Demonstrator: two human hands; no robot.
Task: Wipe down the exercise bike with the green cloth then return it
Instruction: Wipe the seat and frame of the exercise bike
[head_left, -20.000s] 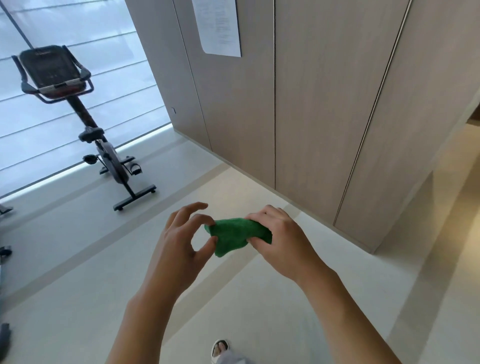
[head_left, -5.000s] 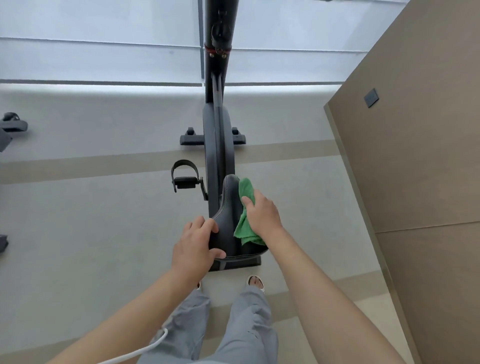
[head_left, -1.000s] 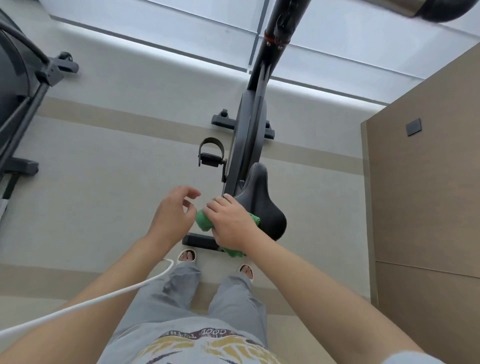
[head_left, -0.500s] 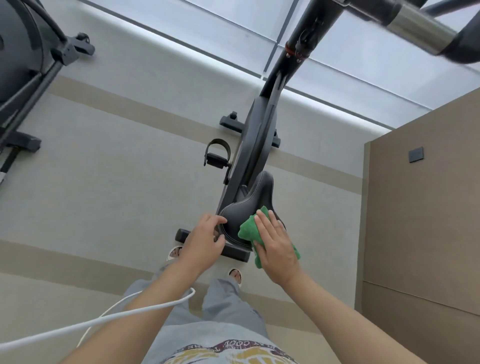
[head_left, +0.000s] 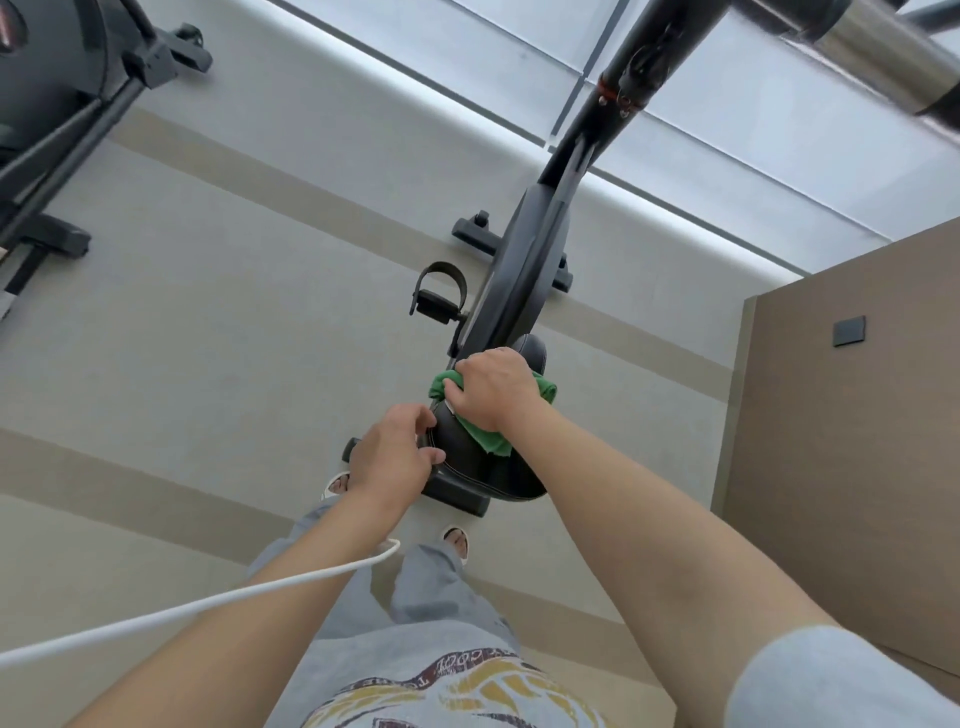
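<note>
Overhead, head view. Green cloth (head_left: 480, 434): soft, light, limp, bunched on the black saddle (head_left: 467, 457) of the exercise bike (head_left: 524, 270), toward the saddle's left edge and nose; likely best held as a wad under the palm. Right hand (head_left: 491, 392): fingers curled over the cloth, pressing it onto the saddle. Left hand (head_left: 392, 452): fingers loosely spread, tips touching the saddle's left edge, apparently steadying it.

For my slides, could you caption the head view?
Right hand rubs green cloth over the bike saddle; left hand steadies it.
</note>
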